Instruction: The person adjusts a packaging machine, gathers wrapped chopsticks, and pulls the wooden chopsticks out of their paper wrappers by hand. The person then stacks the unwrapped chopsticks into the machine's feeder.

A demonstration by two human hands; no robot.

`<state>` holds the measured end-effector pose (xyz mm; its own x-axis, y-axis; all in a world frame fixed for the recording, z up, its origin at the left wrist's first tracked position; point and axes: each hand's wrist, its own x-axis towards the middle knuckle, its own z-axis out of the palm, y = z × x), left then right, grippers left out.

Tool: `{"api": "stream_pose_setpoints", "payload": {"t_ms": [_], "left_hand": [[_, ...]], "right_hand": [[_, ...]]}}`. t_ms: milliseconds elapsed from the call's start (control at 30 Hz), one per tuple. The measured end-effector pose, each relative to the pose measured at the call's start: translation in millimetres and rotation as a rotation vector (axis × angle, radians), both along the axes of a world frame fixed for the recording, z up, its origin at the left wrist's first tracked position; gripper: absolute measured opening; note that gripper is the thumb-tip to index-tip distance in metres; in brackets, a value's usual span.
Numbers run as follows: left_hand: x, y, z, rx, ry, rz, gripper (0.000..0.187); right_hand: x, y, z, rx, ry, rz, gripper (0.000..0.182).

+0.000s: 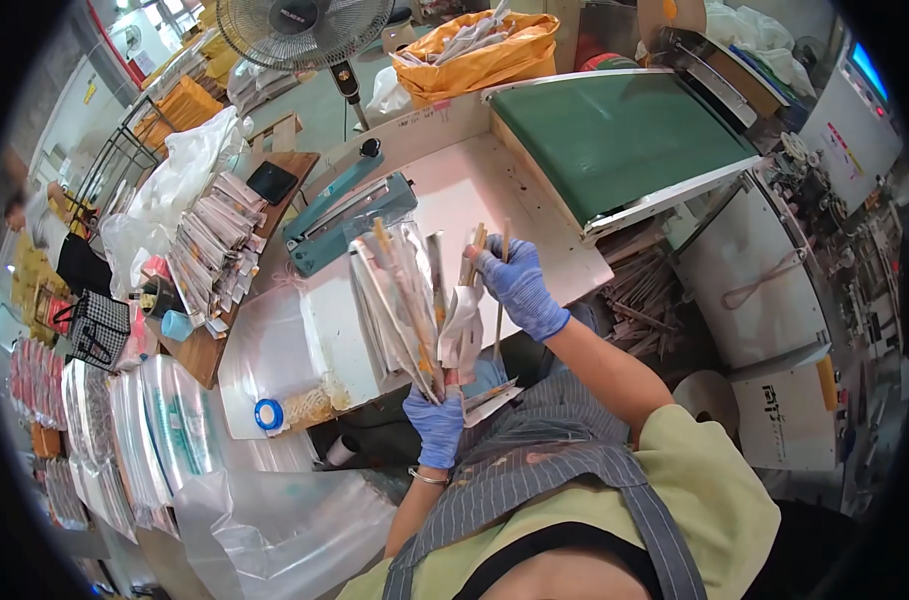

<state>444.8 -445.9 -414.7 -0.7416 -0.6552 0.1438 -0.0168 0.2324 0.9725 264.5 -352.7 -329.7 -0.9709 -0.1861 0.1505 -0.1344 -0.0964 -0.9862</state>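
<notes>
My left hand, in a blue-purple glove, is closed round the lower ends of a fanned bundle of long paper-and-plastic packets. The packets rise above it over the white worktop. My right hand, gloved the same way, pinches the upper ends of thin tan sticks at the right side of the bundle. One more thin stick stands below the right fingers. Behind the bundle lies a blue-grey bar sealer. What the right palm covers is hidden.
A green conveyor belt adjoins the worktop at the upper right. To the left, a wooden board carries stacked packets and a blue cup. Blue tape lies at the front left. A fan stands beyond, beside an orange sack.
</notes>
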Motion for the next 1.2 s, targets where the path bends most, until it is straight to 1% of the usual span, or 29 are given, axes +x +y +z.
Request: {"api": "stream_pose_setpoints", "payload": {"t_ms": [33,67,100,133,200,267,300,367,400,433,467,500,533,600,633,667,700,733,767,800,833,867,933,967,1000,1067,1100,1167,1200], "left_hand": [[2,-2,-7,0.051,-0.008,-0.030,0.016],[4,-5,-9,0.099,-0.015,-0.058,0.016],[6,-9,-7,0.105,-0.024,-0.072,0.017],[10,-14,1,0.113,-0.035,-0.084,0.018],[20,-23,9,0.111,-0.037,-0.113,0.019],[22,-31,13,0.088,-0.001,-0.158,0.020],[23,-34,14,0.192,0.016,-0.228,0.026],[22,-33,17,0.363,0.135,-0.262,0.037],[20,-33,18,0.447,0.195,-0.279,0.042],[22,-40,10,0.532,0.179,-0.358,0.060],[25,-46,-3,0.626,0.140,-0.390,0.063],[30,-53,-18,0.719,0.098,-0.419,0.065],[30,-53,-11,0.779,0.106,-0.441,0.061],[30,-52,2,0.900,0.118,-0.481,0.053],[29,-54,4,1.004,0.128,-0.512,0.049],[27,-54,8,1.110,0.141,-0.542,0.045],[22,-54,15,1.125,0.147,-0.566,0.037],[18,-56,12,1.190,0.171,-0.595,0.037],[15,-58,5,1.257,0.197,-0.622,0.036],[12,-59,1,1.322,0.224,-0.649,0.036],[13,-52,14,1.189,0.090,-0.301,0.033],[12,-56,11,1.223,0.141,-0.399,0.035],[12,-66,-1,1.290,0.237,-0.594,0.039],[12,-68,-4,1.235,0.177,-0.569,0.046],[14,-66,-5,1.141,0.165,-0.549,0.050],[14,-60,11,0.946,0.143,-0.511,0.057],[11,-55,15,0.830,0.167,-0.461,0.053],[8,-53,10,0.558,0.125,-0.354,0.051],[6,-51,12,0.367,0.143,-0.323,0.050]], "right_hand": [[-13,-1,-10,-0.019,0.100,-0.073,0.019],[-22,-2,-1,-0.042,0.201,-0.145,0.021],[-38,9,15,-0.193,0.201,-0.276,0.019],[-54,22,48,-0.344,0.198,-0.405,0.017],[-101,51,62,-0.391,0.194,-0.367,0.018],[-96,37,68,-0.132,0.033,-0.005,0.014],[-91,29,70,-0.001,-0.045,0.167,0.013],[-57,1,66,0.445,0.474,0.553,0.016],[-44,-2,65,0.242,0.105,0.816,0.028],[-47,-11,50,0.164,0.168,0.896,0.033],[-43,-13,52,0.142,0.002,0.920,0.028],[-39,-15,50,0.126,-0.022,0.882,0.023],[-35,-18,48,0.109,-0.047,0.843,0.018],[-41,-34,20,0.017,0.232,0.661,0.017],[-40,-41,19,-0.025,0.372,0.563,0.016],[-38,-42,19,0.134,0.636,0.431,0.015],[-34,-42,19,0.295,0.895,0.290,0.014],[-24,-41,23,0.459,1.146,0.140,0.013],[-7,-42,26,0.426,1.100,0.165,0.013],[3,-47,7,0.368,1.059,0.254,0.011],[20,-45,3,0.263,0.967,0.497,0.009],[30,-45,1,0.154,0.863,0.735,0.008],[26,-38,2,0.060,0.447,0.693,0.011],[24,-34,3,0.017,0.233,0.665,0.013],[19,-38,6,0.054,0.068,0.410,0.019],[15,-44,12,0.075,0.095,0.222,0.021],[16,-46,13,0.089,0.156,0.190,0.021],[17,-48,16,0.117,0.280,0.122,0.020],[17,-46,18,0.196,0.289,0.120,0.018]]}}
